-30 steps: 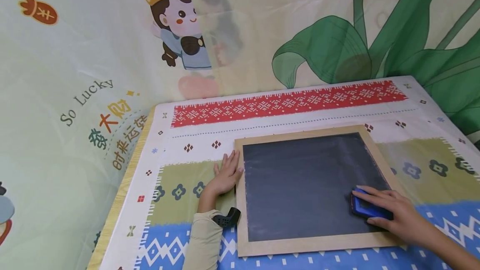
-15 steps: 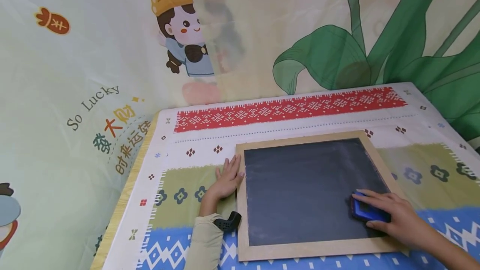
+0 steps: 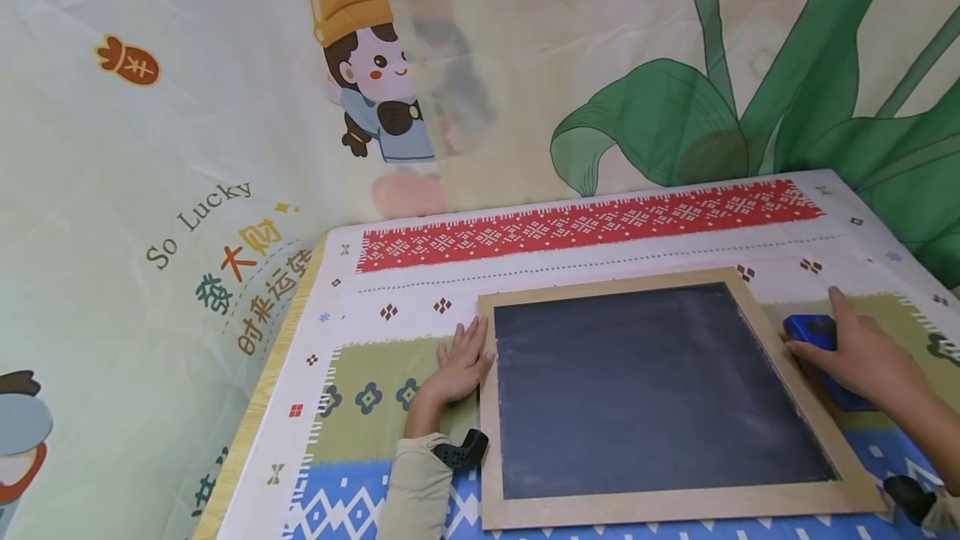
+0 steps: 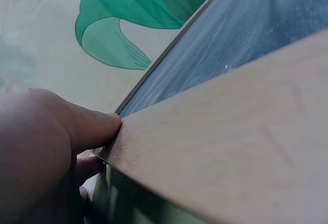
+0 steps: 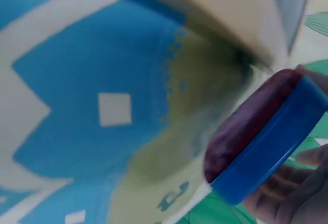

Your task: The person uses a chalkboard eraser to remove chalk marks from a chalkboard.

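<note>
A wood-framed blackboard (image 3: 645, 398) lies on the table, its dark surface carrying faint chalk smears. My left hand (image 3: 453, 369) rests along the board's left edge with fingers extended. In the left wrist view, the thumb (image 4: 95, 126) touches the wooden frame (image 4: 220, 137). Just beyond the board's right edge, my right hand (image 3: 873, 357) holds a blue blackboard eraser (image 3: 813, 332) between thumb and fingers. The right wrist view shows the eraser (image 5: 277, 137) tilted, its dark red felt pad (image 5: 248, 124) facing the table and clear of the board.
A patterned tablecloth (image 3: 420, 261) with red, green and blue bands covers the table. The wooden table edge (image 3: 288, 365) shows at left. A printed curtain (image 3: 510, 107) hangs behind. Black wrist cameras (image 3: 463, 450) sit at both sleeves.
My right hand has lifted the eraser off the board's lower right area and carried it right, past the frame. My left hand stays at the left edge. The head view has shifted slightly.
</note>
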The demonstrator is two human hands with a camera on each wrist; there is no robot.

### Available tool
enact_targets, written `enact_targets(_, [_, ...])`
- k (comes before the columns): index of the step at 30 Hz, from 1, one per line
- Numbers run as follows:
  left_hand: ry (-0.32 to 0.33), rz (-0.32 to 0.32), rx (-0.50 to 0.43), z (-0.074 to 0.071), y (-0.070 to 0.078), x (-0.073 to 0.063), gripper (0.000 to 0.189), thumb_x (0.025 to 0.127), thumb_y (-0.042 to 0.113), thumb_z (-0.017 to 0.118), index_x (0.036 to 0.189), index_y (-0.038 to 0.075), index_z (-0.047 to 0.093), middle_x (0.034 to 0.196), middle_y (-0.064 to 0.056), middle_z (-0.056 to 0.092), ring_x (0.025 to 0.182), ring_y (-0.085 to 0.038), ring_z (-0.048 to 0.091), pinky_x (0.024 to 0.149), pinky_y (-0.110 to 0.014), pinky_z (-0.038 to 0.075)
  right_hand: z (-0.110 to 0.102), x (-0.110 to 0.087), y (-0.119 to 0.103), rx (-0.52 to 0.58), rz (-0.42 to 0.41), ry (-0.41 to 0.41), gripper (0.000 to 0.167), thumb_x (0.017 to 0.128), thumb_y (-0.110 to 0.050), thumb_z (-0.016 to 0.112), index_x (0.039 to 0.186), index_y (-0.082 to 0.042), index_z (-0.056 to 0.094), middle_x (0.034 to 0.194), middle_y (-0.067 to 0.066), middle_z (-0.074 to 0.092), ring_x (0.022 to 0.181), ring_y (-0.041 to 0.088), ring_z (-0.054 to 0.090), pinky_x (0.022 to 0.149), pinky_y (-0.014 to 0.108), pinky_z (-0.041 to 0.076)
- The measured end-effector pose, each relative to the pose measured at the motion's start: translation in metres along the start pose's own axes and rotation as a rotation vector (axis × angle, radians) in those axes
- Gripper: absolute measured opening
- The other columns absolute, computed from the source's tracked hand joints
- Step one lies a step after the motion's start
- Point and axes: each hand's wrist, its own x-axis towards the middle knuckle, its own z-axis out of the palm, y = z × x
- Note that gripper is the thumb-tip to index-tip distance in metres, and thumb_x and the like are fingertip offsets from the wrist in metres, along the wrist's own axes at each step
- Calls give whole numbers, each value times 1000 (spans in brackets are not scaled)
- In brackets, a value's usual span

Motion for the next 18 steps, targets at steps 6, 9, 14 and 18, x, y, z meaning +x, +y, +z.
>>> enact_targets(6, [-4,-10,10,-1,0,1,59,99,32,32,148,10,7,154,-12,4,139,-37,-10,102,-63,-12,10,15,5,-62,80,-103,102,82,-52,59,133,22,9,109,50,25,98,62,35,78,66,37])
enact_targets(9, [-4,-19,13,-2,-1,1,59,99,32,32,148,10,7,154,-12,3,140,-37,-10,102,-63,-12,9,16,5,-51,80,-106,105,81,-59,55,131,23,13,109,50,25,98,61,34,79,67,37])
enact_targets(14, [-3,-18,15,-1,-1,2,59,99,32,32,148,11,6,154,-11,3,140,-37,-10,102,-63,-12,10,16,8,-36,60,-73,110,79,-64,52,133,21,9,110,50,24,98,62,33,78,67,36])
enact_targets(18, [-11,-15,17,0,-3,3,59,99,31,32,148,10,6,154,-12,4,139,-37,-10,102,-63,-12,11,16,9,-47,43,-48,110,78,-66,53,133,20,12,110,50,25,99,63,32,79,68,35])
